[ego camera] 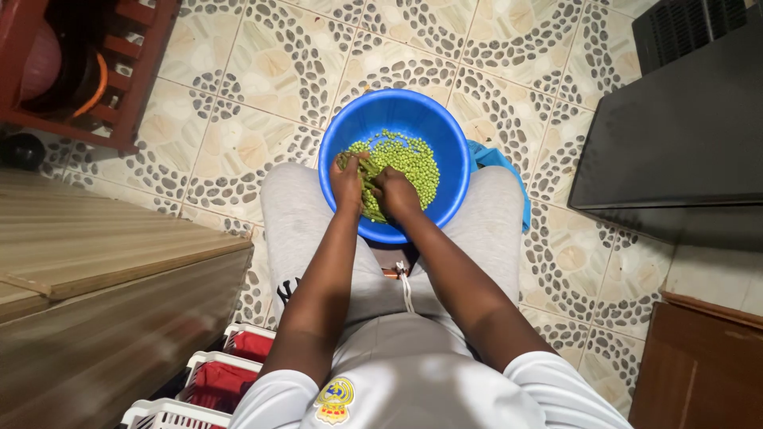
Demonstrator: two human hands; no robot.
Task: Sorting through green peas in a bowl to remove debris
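**Both hands in the blue bowl, working a pea pod**

Left hand [347,181] sits inside the blue bowl [453,159], at its left-near side, fingers closed around a green pea pod [367,176]. Right hand [395,193] is right beside it, toward the bowl's near edge, fingers curled in on the same pod. The two hands touch or almost touch over the pod; exact finger contact is too small to tell.

Shelled peas [409,159] fill the bowl's floor, piled from the centre toward the right and far side, just beyond the fingertips. A few darker pod pieces lie under the hands, near edge of the bowl.

The bowl rests on the person's lap, between the knees, on grey trousers [493,222]. A blue cloth [497,159] pokes out just right of the bowl, behind the right knee.

Under the bowl and all around: patterned tile floor [262,71]. Left of the bowl, well apart: a wooden table [95,238]. Far-left of the bowl: a red-brown wooden rack [139,71]. Right of the bowl, well apart: a dark cabinet [675,135]. Near-left of the bowl, beside the person's left elbow: white crates with red lining [214,373].
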